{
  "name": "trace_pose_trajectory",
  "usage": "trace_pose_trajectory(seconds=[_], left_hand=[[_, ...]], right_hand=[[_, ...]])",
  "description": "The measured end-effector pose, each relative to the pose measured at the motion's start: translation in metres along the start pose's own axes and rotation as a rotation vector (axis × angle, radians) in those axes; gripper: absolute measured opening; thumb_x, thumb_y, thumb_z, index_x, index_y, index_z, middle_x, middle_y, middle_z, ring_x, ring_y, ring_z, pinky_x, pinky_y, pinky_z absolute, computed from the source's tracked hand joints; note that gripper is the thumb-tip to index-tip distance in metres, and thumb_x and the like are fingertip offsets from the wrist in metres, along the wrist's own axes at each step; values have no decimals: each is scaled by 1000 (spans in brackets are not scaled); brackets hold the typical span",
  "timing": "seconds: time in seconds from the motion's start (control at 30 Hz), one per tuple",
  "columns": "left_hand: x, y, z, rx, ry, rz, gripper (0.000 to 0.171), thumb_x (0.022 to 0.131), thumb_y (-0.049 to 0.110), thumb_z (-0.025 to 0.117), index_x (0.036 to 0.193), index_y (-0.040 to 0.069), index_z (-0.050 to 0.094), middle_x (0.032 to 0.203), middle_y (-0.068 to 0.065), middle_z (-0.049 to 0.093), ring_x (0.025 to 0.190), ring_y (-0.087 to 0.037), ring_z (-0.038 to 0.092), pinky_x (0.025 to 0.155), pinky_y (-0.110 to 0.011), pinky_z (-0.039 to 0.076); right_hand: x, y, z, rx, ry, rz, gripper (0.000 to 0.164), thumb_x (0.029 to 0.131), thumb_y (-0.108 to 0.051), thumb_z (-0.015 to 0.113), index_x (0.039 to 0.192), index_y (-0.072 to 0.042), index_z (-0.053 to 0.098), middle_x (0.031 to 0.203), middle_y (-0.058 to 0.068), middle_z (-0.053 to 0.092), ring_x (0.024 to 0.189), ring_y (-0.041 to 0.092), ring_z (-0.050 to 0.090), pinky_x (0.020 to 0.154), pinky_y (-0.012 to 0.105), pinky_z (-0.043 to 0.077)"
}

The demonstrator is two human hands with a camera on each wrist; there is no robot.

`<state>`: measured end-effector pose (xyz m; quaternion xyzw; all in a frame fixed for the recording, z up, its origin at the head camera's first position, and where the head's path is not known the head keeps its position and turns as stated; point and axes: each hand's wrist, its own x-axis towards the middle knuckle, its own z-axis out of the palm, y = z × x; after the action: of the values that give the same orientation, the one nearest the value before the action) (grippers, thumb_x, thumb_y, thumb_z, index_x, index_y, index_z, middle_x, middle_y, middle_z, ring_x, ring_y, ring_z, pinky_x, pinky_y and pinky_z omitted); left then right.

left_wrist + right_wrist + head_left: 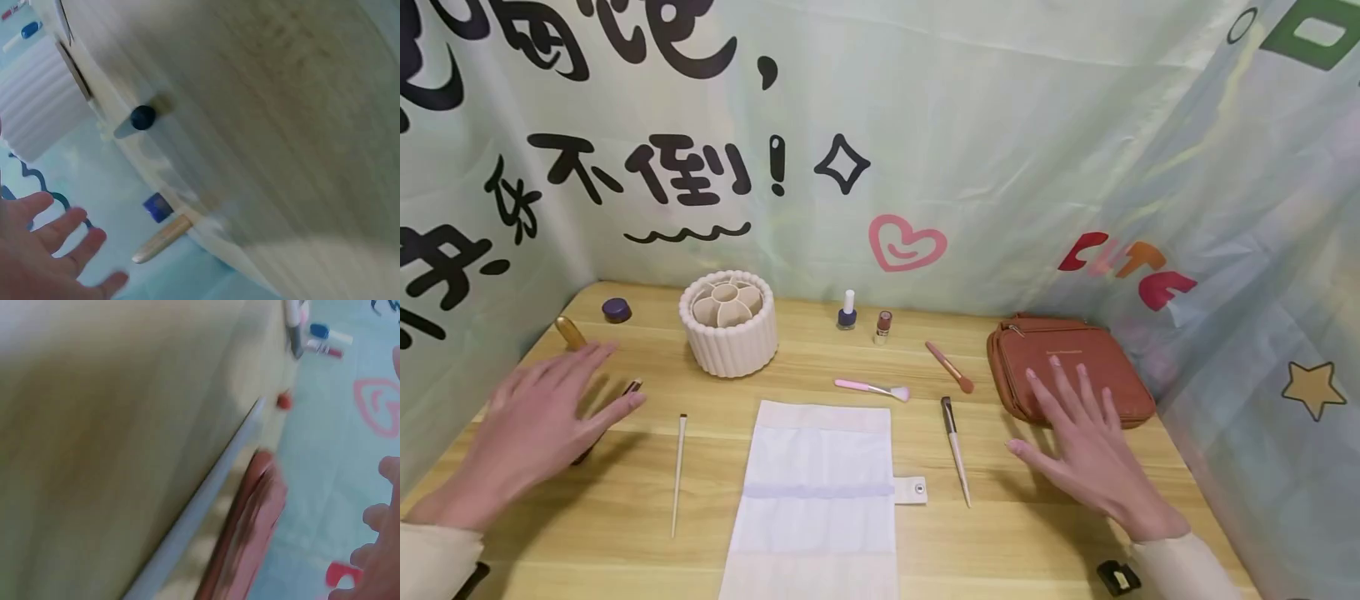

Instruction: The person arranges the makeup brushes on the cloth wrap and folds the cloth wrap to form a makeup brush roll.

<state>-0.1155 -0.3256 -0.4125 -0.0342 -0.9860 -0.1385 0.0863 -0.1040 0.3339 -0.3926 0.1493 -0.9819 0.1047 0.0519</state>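
My left hand (542, 421) spreads its fingers above the left of the table and holds nothing. Beneath it lies a slim dark stick (587, 450), partly hidden by the thumb. Past its fingertips are a golden-brown handle-like piece (571, 332) and a dark purple jar or lid (617, 310). My right hand (1090, 462) is spread and bare too, its fingertips overlapping the brown zip bag (1086, 358) in the head view. Left of that hand rests a makeup brush (957, 454) with a pale handle and dark ferrule. Both hands' fingers (69, 244) also show in the wrist views.
An unrolled white brush pouch (820, 467) with a snap tab lies mid-table. Around it are a thin white stick (679, 475), a pink brush (872, 388) and a rosy brush (950, 367). Behind stand a ribbed white organizer (730, 342), nail polish (847, 312) and lipstick (883, 326).
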Motion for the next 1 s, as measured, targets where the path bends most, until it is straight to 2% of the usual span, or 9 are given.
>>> trace_pose_trajectory(seconds=[0.07, 0.13, 0.2, 0.33, 0.47, 0.6, 0.7, 0.83, 1.0], left_hand=[[2, -5, 0, -58, 7, -7, 93, 102, 63, 67, 173, 15, 31, 167, -34, 40, 146, -65, 36, 115, -88, 16], [3, -10, 1, -118, 4, -15, 90, 102, 59, 70, 170, 10, 37, 161, -37, 45, 143, -66, 36, 113, -87, 20], [3, -15, 2, -164, -11, -10, 84, 103, 54, 72, 165, 5, 43, 157, -38, 49, 138, -65, 42, 109, -84, 28], [6, -24, 6, -224, -92, -8, 74, 105, 48, 72, 156, -1, 51, 145, -35, 58, 124, -57, 58, 96, -75, 45], [10, -32, 11, -263, -179, -2, 70, 106, 43, 72, 155, -2, 51, 136, -32, 65, 113, -49, 67, 87, -59, 56], [16, -39, 16, -285, -221, 4, 70, 104, 41, 75, 155, -2, 52, 131, -27, 68, 108, -37, 70, 81, -32, 54], [19, -43, 19, -292, -240, -3, 71, 103, 42, 77, 154, -2, 53, 129, -25, 69, 105, -30, 68, 76, -21, 50], [21, -45, 21, -286, -254, -20, 69, 102, 44, 77, 151, 0, 56, 124, -19, 70, 101, -23, 65, 74, -22, 49], [23, -43, 23, -281, -270, -31, 66, 102, 46, 77, 148, 2, 60, 115, -10, 70, 96, -18, 61, 73, -24, 47]], right_hand=[[6, -10, 0, 8, 10, -44, 101, 100, -61, 70, 177, -30, 12, 185, 5, -8, 169, 43, -12, 131, 75, -5], [12, -21, 1, 17, 9, -87, 103, 99, -61, 71, 177, -30, 12, 185, 3, -8, 170, 41, -12, 132, 73, -4], [17, -32, 2, 26, 8, -128, 104, 98, -62, 72, 177, -29, 14, 185, 2, -7, 171, 39, -11, 134, 71, -2], [26, -56, 7, 36, -29, -206, 105, 97, -65, 72, 177, -28, 15, 185, 3, -6, 171, 39, -8, 135, 68, 5], [35, -79, 14, 59, -65, -295, 107, 96, -68, 72, 177, -28, 15, 185, 2, -6, 170, 44, -3, 133, 72, 12], [40, -99, 23, 99, -105, -360, 108, 94, -72, 71, 177, -32, 12, 186, 3, -2, 170, 45, 1, 129, 76, 20], [40, -112, 30, 141, -177, -374, 110, 93, -77, 68, 177, -34, 11, 185, 6, 0, 170, 44, 2, 128, 77, 23], [40, -128, 40, 171, -273, -403, 114, 91, -81, 68, 177, -31, 12, 185, 5, -2, 171, 41, 1, 131, 73, 19], [42, -139, 51, 156, -360, -467, 121, 88, -81, 70, 177, -27, 10, 185, 6, -5, 171, 39, -5, 136, 65, 13]])
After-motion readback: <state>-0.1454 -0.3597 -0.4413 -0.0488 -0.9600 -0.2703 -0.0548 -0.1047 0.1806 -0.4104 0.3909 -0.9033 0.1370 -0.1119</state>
